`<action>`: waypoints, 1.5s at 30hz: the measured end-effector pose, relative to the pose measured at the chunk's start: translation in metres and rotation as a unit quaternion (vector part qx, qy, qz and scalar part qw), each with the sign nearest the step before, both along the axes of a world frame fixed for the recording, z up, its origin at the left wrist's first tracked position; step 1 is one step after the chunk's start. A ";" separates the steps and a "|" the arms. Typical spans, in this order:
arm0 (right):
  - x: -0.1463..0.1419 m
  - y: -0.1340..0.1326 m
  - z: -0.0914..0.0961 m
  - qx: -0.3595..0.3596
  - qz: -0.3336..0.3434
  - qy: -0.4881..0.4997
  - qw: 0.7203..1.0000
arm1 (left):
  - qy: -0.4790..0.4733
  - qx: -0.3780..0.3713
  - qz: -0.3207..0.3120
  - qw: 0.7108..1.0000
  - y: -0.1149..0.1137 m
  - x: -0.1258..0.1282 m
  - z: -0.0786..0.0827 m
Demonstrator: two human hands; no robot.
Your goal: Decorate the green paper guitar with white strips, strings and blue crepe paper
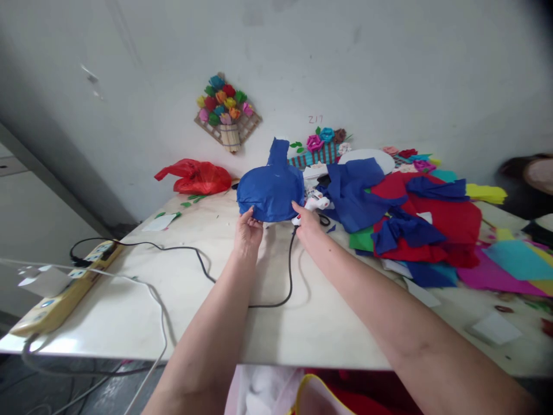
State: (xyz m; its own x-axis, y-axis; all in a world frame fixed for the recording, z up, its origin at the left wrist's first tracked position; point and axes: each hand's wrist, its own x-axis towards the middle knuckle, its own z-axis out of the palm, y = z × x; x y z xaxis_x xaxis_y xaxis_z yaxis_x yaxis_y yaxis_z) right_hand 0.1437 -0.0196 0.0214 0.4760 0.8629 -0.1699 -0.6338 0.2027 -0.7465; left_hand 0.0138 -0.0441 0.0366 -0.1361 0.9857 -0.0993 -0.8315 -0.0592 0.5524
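A rounded object wrapped in blue paper (pixel 271 187), with a narrow neck pointing up, stands on the white table (pixel 207 300). My left hand (pixel 247 229) grips its lower left edge with curled fingers. On the other side my right hand (pixel 306 219) presses against its lower right edge, fingers closed on the paper. A white glue gun (pixel 314 203) lies just behind my right hand, and its black cord (pixel 288 271) runs back over the table between my arms.
Sheets of blue, red, green, magenta and yellow paper (pixel 432 225) pile up on the right. A red plastic bag (pixel 195 176) lies at the back left. A power strip (pixel 64 288) with cables sits at the left edge. Paper flower crafts (pixel 225 109) hang on the wall.
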 end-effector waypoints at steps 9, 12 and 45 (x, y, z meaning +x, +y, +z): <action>0.013 0.005 0.000 0.038 0.071 0.014 0.997 | -0.013 0.000 0.009 1.000 0.008 -0.054 -0.013; 0.016 0.005 0.002 0.057 0.115 0.010 0.992 | 0.023 -0.010 -0.002 1.000 0.014 -0.073 -0.016; 0.031 0.001 0.016 0.130 0.067 -0.159 0.976 | 0.077 -0.065 0.043 0.994 0.024 -0.081 -0.017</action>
State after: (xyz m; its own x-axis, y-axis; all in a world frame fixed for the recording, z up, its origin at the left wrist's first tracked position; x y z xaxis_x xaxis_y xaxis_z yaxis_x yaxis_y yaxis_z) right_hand 0.1751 -0.0183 0.0374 0.3489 0.9154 0.2007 -0.4123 0.3422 -0.8443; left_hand -0.0668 -0.0202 0.0193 -0.2436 0.9499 -0.1960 -0.7317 -0.0473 0.6800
